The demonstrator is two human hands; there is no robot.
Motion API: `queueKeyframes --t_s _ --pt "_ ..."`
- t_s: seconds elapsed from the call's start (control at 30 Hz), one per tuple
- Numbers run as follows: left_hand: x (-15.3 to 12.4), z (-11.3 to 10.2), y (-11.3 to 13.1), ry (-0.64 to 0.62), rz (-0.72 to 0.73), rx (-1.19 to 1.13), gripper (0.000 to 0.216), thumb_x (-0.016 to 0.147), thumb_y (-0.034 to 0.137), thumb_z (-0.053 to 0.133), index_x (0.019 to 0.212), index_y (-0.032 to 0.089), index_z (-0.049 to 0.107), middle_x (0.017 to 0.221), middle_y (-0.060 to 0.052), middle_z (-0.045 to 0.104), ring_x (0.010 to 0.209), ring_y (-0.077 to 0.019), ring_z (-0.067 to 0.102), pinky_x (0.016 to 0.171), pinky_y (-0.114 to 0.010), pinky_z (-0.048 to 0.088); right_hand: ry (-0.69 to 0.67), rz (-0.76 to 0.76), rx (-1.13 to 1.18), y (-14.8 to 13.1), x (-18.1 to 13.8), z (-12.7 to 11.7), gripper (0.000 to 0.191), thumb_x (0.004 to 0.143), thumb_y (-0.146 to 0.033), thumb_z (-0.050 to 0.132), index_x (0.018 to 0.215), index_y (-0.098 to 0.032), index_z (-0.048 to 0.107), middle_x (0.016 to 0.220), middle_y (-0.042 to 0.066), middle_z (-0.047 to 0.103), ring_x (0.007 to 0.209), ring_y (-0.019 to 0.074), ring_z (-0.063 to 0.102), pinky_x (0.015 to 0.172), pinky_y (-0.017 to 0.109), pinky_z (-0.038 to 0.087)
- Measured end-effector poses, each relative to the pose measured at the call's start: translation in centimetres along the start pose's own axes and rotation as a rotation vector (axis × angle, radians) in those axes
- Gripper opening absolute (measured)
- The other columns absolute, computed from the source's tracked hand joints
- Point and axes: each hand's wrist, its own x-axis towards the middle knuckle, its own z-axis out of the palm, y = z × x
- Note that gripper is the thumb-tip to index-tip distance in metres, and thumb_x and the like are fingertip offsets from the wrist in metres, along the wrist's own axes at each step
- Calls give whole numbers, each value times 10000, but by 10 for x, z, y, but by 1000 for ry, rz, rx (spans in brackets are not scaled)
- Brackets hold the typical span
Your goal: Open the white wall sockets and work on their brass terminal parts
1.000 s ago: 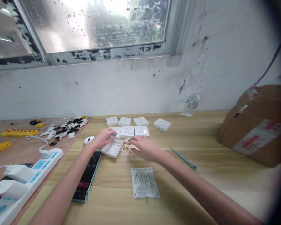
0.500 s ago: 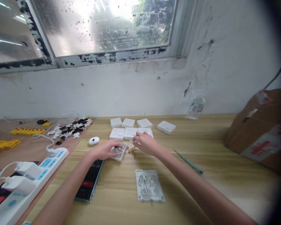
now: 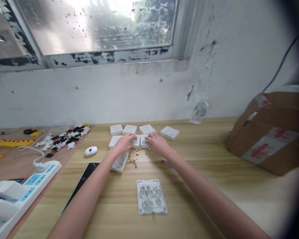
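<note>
My left hand (image 3: pixel 123 144) reaches forward with bent fingers over the middle white socket plate (image 3: pixel 136 141) of the nearer row. My right hand (image 3: pixel 157 144) lies just right of it, fingers curled on the neighbouring socket plate (image 3: pixel 143 140). The two hands almost meet. Below the left hand sits an opened white socket housing (image 3: pixel 119 162), with small brass parts (image 3: pixel 133 161) scattered beside it. A thin screwdriver (image 3: pixel 159 160) lies under my right wrist. A grey-white back plate (image 3: pixel 151 196) lies face up nearer to me.
More socket plates (image 3: pixel 129 129) line the far row, one more (image 3: pixel 169 132) to the right. A phone (image 3: pixel 82 182), power strip (image 3: pixel 27 191), white oval device (image 3: pixel 91 151), black and white small parts (image 3: pixel 62 137) and yellow strips (image 3: pixel 11 143) lie left. Bottle (image 3: pixel 198 113) and cardboard box (image 3: pixel 269 132) stand right.
Both hands moved away from the opened housing and brass parts, forward onto the nearer row of socket plates. The screwdriver now lies closer to the middle, under my right wrist.
</note>
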Motion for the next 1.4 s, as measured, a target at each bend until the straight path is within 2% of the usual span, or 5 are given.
queueKeyframes --t_s 0.43,0.6,0.77,1.13,1.4 --pt "-46 -22 20 -64 35 13 576 857 246 550 1390 245 329 1406 -113 378 1284 -266 382 1064 -431 315 47 -9 61 0 -25 -5 394 923 -238 429 1304 -141 443 1152 131 561 1057 243 501 890 342 367" --pt "-91 -48 36 -242 -48 7 449 870 352 536 1305 293 442 1305 -72 491 1171 -246 496 997 -367 373 73 30 78 5 -48 -17 247 920 -212 408 1092 -157 577 1046 113 589 978 238 523 840 354 380" --pt "-126 -47 54 -329 -124 104 464 846 375 564 1294 307 468 1244 -63 563 1127 -274 525 947 -373 382 41 -33 105 -7 -78 -18 178 915 -260 464 944 -196 627 1001 80 599 931 215 532 830 345 380" --pt "-138 -38 68 -311 -164 201 398 875 372 507 1259 272 502 1187 -75 592 1079 -286 549 913 -400 401 -95 -106 67 12 -113 -30 256 910 -132 400 871 -177 648 793 52 587 712 169 530 648 283 369" --pt "-122 -15 72 -83 -161 319 454 845 305 542 1286 244 455 1350 -127 469 1267 -321 393 1023 -490 318 -60 45 25 37 -96 -31 225 895 -217 443 990 -181 644 971 89 631 899 218 577 771 328 390"
